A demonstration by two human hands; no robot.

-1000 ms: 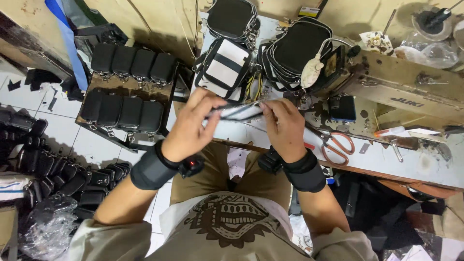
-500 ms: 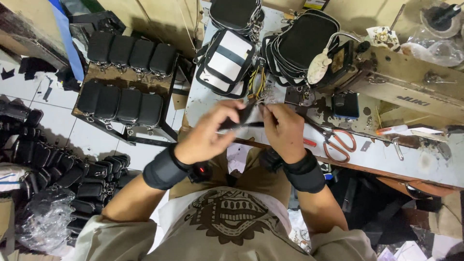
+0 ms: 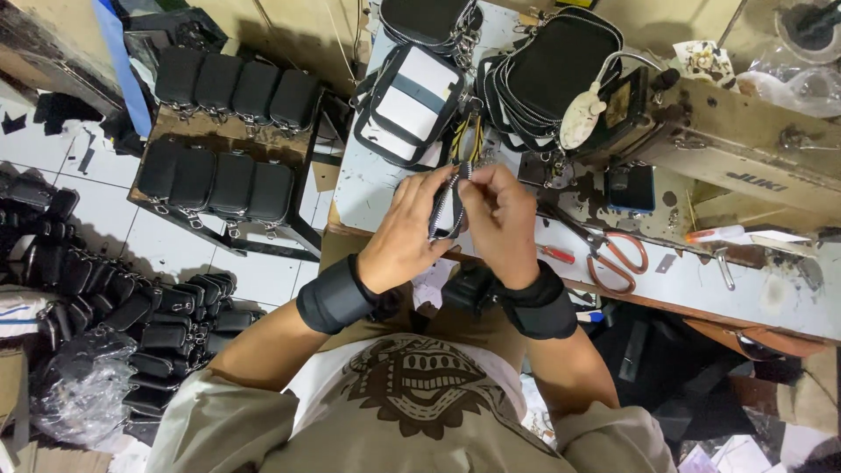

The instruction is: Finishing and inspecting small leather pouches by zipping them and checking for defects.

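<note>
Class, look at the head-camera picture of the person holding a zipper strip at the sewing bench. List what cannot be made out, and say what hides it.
- Zipper strip, head view: its lower part is covered by the left hand and right hand; any slider is too small to tell.
- Sewing machine: cut off by the right edge; its needle area is hidden behind its body.
- Scissors: blade tips lost in clutter.
- Bagged pouches: blurred by plastic.
</note>
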